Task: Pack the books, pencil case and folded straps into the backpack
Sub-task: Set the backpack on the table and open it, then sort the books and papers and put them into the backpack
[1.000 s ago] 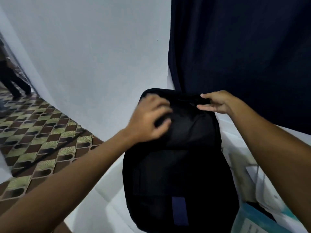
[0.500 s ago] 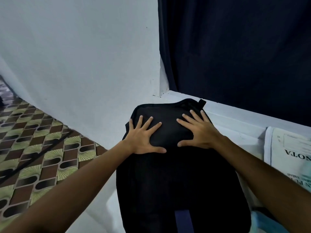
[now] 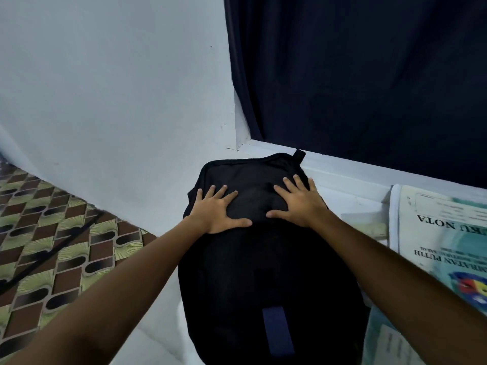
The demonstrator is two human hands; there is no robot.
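— Starting from the left: where does the left hand sit?

— Flat on the upper left of the black fabric backpack, fingers spread and straight, thumb pointing inward. Its grip is wide; it presses and holds nothing.

— And the backpack itself?

— It lies face-up on the white bench, long axis running away from the person, top end with the small black loop toward the dark navy curtain. I see no open zip, so it looks closed.

— The right hand?

— Mirrors the left, flat on the upper right, fingers splayed toward the loop, grip likewise wide and empty. Both hands are equally near the top end.

— And further right?

— A pale printed book with teal colouring lies on the bench, well apart from the pack, nearer the right hand. I judge that hand would reach it, the opening being at the far end.
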